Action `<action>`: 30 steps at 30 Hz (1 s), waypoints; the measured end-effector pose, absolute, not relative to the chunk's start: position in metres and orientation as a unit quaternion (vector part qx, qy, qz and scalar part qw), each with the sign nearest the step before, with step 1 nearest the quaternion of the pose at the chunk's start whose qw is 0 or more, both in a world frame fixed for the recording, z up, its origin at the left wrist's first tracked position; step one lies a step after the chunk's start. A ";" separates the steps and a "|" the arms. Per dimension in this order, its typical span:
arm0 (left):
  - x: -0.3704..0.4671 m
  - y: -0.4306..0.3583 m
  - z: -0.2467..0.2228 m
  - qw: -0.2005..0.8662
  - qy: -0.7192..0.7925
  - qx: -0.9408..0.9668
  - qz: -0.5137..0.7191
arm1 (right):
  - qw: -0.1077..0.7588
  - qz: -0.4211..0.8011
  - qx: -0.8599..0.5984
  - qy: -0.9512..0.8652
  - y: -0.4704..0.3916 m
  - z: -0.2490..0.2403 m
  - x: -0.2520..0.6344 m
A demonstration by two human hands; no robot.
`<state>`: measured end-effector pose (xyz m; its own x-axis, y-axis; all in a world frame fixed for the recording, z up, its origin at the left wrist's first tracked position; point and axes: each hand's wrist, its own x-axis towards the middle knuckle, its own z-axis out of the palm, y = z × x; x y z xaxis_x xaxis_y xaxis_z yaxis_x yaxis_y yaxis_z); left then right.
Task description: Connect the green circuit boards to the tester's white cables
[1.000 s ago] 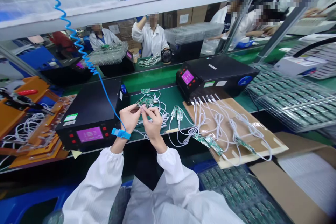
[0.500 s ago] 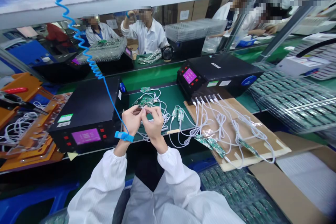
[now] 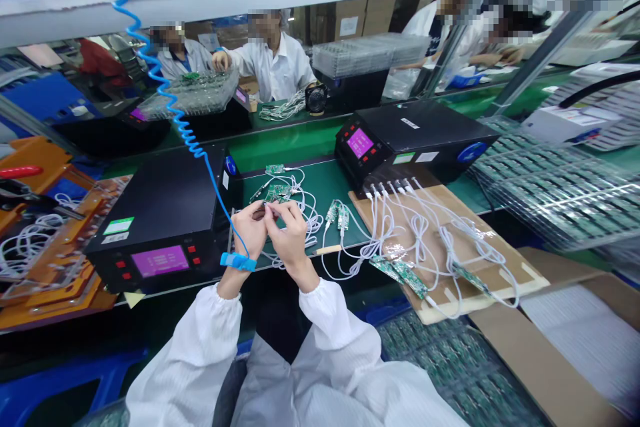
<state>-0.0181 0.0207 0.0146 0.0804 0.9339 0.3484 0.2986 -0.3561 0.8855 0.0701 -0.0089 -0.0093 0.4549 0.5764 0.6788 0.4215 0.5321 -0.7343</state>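
Note:
My left hand (image 3: 251, 229), with a blue wrist strap (image 3: 239, 261), is closed in a pinch, its fingertips meeting those of my right hand (image 3: 289, 232). Both hold something small and dark that I cannot make out. Right behind the fingertips lies a green circuit board (image 3: 281, 191), partly hidden, on the green bench. Another small board (image 3: 275, 169) lies farther back, with a white cable attached. Two boards (image 3: 337, 213) with white cables rest to the right of my hands. White cables (image 3: 311, 213) curl beside my right hand.
Black boxes with pink screens stand left (image 3: 161, 261) and right (image 3: 360, 143). Cabled boards (image 3: 400, 273) lie on a cardboard sheet (image 3: 435, 307). Orange fixtures (image 3: 37, 307) stand far left, board trays (image 3: 540, 180) far right. A coiled blue cord (image 3: 173, 107) hangs down to the strap. People sit opposite.
My hands stay pinched together and have shifted very slightly. Across the bench, a person's raised hand has come down to the tray of boards. The view has moved a little.

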 end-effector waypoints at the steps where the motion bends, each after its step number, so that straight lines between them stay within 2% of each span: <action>1: -0.018 0.020 0.016 0.316 0.464 0.665 0.492 | 0.702 0.052 -0.482 -0.522 -0.009 -0.009 0.070; 8: -0.014 0.016 0.027 0.242 0.441 0.706 0.498 | 0.710 0.050 -0.473 -0.520 -0.012 -0.004 0.072; 16: -0.021 0.020 0.026 0.313 0.461 0.660 0.504 | 0.653 0.099 -0.445 -0.604 -0.018 -0.004 0.104; 19: -0.024 0.022 0.021 0.314 0.487 0.635 0.512 | 0.606 0.089 -0.511 -0.603 -0.014 -0.016 0.131; 24: -0.018 0.019 0.016 0.340 0.484 0.606 0.532 | 0.470 0.072 -0.594 -0.648 0.002 -0.034 0.149; 30: -0.016 0.018 0.012 0.355 0.485 0.600 0.527 | 0.429 0.022 -0.597 -0.678 0.006 -0.033 0.150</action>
